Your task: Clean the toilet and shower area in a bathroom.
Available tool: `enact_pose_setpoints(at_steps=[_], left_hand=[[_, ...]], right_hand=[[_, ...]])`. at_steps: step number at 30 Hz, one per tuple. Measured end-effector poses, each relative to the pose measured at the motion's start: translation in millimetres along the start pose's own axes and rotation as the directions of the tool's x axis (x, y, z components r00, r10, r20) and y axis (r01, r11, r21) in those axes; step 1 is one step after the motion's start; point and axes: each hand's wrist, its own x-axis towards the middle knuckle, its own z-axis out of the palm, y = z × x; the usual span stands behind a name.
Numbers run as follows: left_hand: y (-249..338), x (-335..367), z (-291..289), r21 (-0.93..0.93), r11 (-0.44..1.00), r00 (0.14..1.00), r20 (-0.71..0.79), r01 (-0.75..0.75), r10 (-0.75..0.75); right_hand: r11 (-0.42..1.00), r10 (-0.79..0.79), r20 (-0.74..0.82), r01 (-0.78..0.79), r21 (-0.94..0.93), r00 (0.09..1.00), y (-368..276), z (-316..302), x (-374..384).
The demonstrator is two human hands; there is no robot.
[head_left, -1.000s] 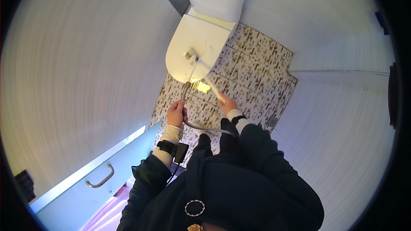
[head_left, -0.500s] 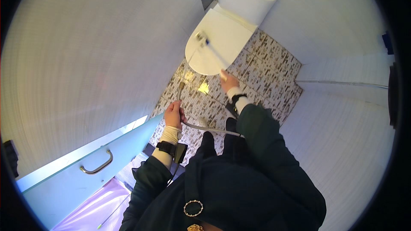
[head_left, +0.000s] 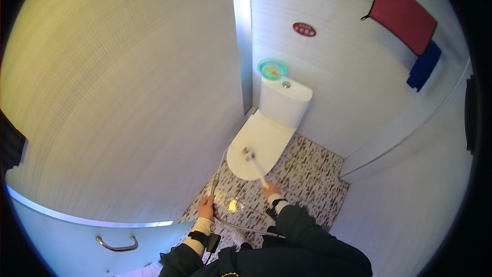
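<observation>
My left hand (head_left: 206, 209) is closed around a grey flexible hose (head_left: 241, 225), whose brass-coloured end (head_left: 214, 181) points at the toilet. A thin pale streak, seemingly water, runs from that end along the lid's left edge. My right hand (head_left: 271, 190) grips a long-handled brush (head_left: 259, 166) by its pale handle. The blurred head of the brush (head_left: 248, 153) is over the front part of the white toilet lid (head_left: 266, 133), which is down. I cannot tell whether the head presses on it.
A green plastic basin (head_left: 265, 72) rests on the cistern (head_left: 282, 105). Red (head_left: 402, 15) and blue (head_left: 424, 66) cloths hang on the right wall. Wet-looking patterned tiles (head_left: 307, 174) cover the floor. A pale blue door (head_left: 72, 236) with a metal handle (head_left: 118, 245) stands at lower left.
The view has tilted up, bringing the basin and hanging cloths into sight. Over the lid, the brush head has shifted a little; both hands keep their holds.
</observation>
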Motion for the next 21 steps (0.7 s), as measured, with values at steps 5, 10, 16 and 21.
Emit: enact_pose_setpoints(at_steps=[5,10,16,21], left_hand=[[-5,7,-28,0.016,0.999,0.999,0.000,0.037,-0.037],[10,2,-38,0.064,0.998,0.998,0.059,0.006,-0.009],[1,3,-47,0.091,0.995,1.000,0.009,-0.030,0.030],[-1,-5,-40,0.125,0.992,0.999,0.049,-0.004,-0.002]], right_hand=[[0.971,-0.056,0.136,0.085,-0.221,0.989,-2,16,-47],[0.985,0.161,-0.071,-0.164,-0.047,0.984,15,-19,-66],[0.991,-0.060,-0.096,0.048,-0.124,0.994,37,40,-59],[0.947,0.315,0.185,-0.320,-0.005,0.931,32,44,-88]])
